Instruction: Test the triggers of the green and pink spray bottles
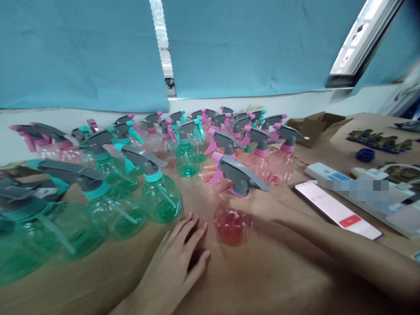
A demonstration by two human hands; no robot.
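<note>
My left hand lies flat on the brown table with its fingers spread, a little in front of a green spray bottle with a turquoise collar. My right hand reaches across from the right and wraps round the neck of a pink spray bottle. That bottle stands upright and has a grey head with a pink nozzle and trigger. Some of the right fingers are hidden behind the bottle and its head. More pink spray bottles stand just behind it.
Several green spray bottles crowd the left side, with mixed pink and green ones at the back. At right are a phone, a white power strip, a cardboard box, a blue ring and a blue tray of small parts.
</note>
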